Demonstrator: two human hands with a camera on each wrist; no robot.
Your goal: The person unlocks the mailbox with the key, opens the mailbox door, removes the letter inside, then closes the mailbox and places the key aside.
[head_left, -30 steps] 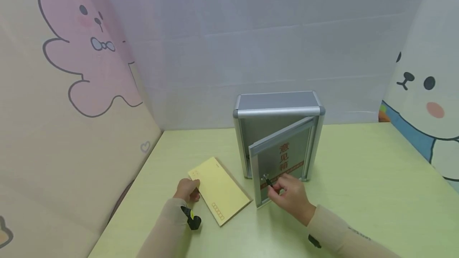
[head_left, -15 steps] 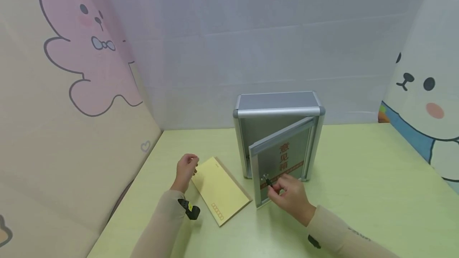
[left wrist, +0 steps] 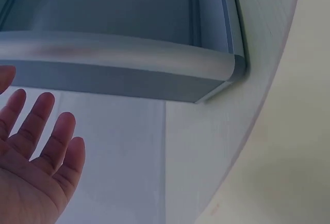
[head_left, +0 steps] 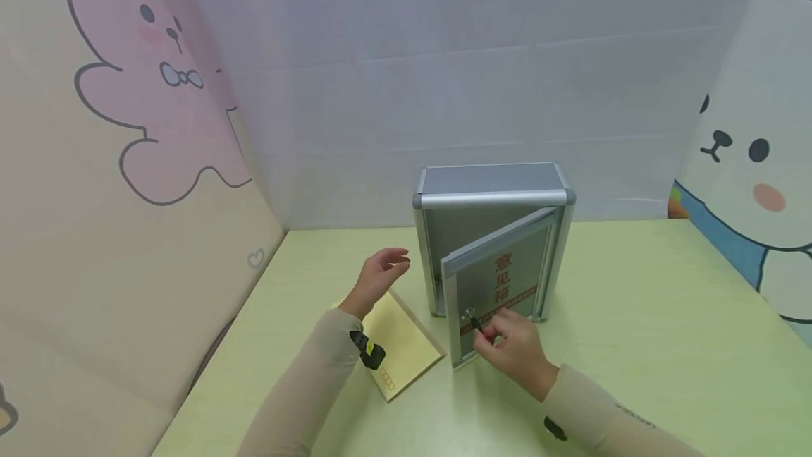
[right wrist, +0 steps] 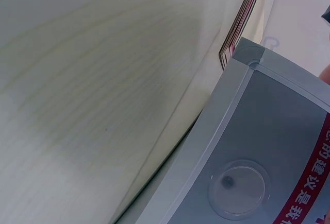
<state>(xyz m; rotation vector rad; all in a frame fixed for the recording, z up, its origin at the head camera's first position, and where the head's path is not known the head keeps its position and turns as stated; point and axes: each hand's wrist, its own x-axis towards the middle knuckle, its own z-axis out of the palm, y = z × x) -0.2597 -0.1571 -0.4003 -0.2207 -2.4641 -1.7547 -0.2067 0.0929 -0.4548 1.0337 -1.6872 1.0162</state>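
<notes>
A grey metal suggestion box (head_left: 495, 182) stands upright at the back of the table, its hinged door (head_left: 521, 270) swung partway out. My right hand (head_left: 517, 351) pinches the black head of a key (head_left: 476, 323) in the door's lock. My left hand (head_left: 380, 275) hovers to the left of the box with fingers loosely extended, holding nothing. In the left wrist view its fingers (left wrist: 59, 139) spread beside the box's rim (left wrist: 118, 54). Below the left forearm, a stack of yellow envelopes (head_left: 406, 344) lies on the table, partly covered by that arm.
The pale yellow-green table (head_left: 647, 316) extends to both sides of the box. A plain curtain (head_left: 355, 104) hangs behind it, and cartoon-printed curtains (head_left: 184, 154) flank the table. The door's lower corner comes close to the envelopes.
My left hand has left the envelopes' left edge, moving up and then right toward the box as its fingers extend. My right hand stays at the key, and the door has not moved.
</notes>
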